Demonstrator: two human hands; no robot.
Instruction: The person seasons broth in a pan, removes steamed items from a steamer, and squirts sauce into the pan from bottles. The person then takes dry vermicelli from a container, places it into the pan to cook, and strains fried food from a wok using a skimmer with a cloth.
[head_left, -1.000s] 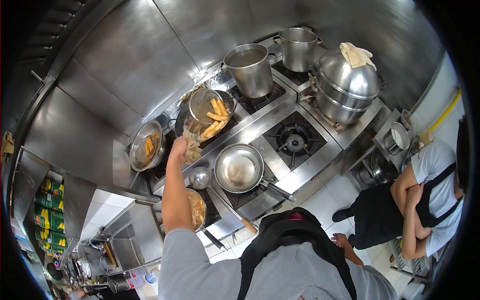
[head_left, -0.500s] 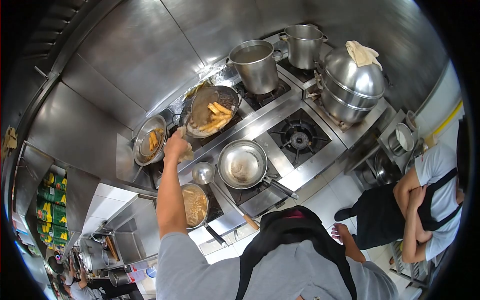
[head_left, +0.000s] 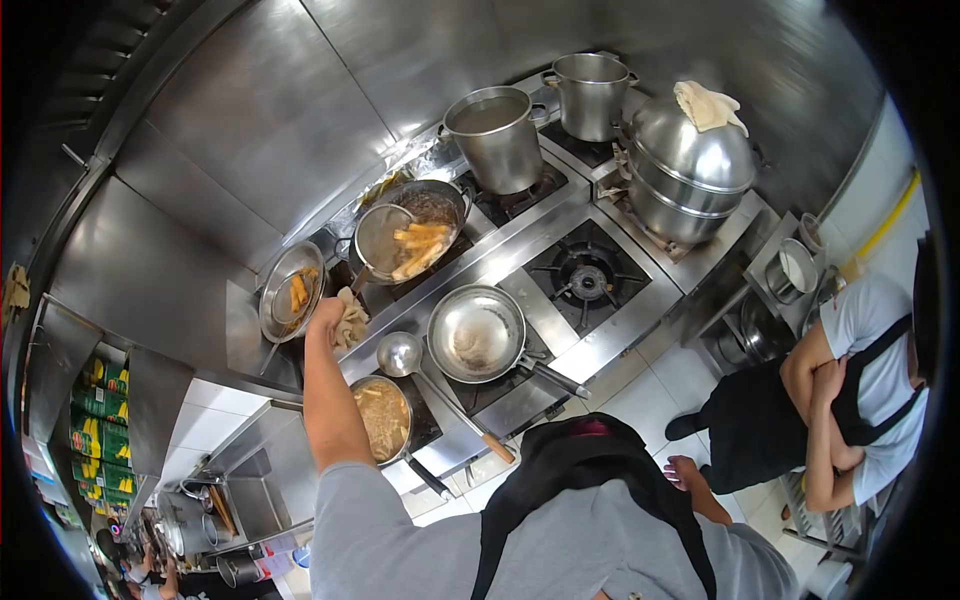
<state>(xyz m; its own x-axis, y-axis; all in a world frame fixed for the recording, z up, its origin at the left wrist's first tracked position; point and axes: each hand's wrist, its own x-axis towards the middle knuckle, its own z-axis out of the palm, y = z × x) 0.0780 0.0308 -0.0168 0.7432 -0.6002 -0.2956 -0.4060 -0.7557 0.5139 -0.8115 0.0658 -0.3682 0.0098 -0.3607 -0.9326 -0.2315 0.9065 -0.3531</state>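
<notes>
My left hand (head_left: 325,316) is closed round the handle of a skimmer, with a beige cloth (head_left: 352,322) bunched in the grip. The skimmer's round mesh head (head_left: 381,236) is tilted at the left side of a dark wok (head_left: 452,196). Golden fried sticks (head_left: 424,246) lie in bubbling oil in the wok, beside and partly against the mesh. Just left of my hand a metal strainer bowl (head_left: 270,305) holds more golden sticks (head_left: 299,292). My right hand (head_left: 684,473) hangs low at my side, fingers loosely apart, nothing visible in it.
A pan of food in liquid (head_left: 383,420), a ladle (head_left: 400,354) and a shiny pan (head_left: 470,335) are nearest me. Behind stand two tall pots (head_left: 497,150) and a domed steamer (head_left: 690,165). At right a person with folded arms (head_left: 840,385) stands close by.
My left hand has moved left and slightly down, drawing the skimmer toward the wok's near left side. The fried sticks shifted a little. My right hand stays low at my side.
</notes>
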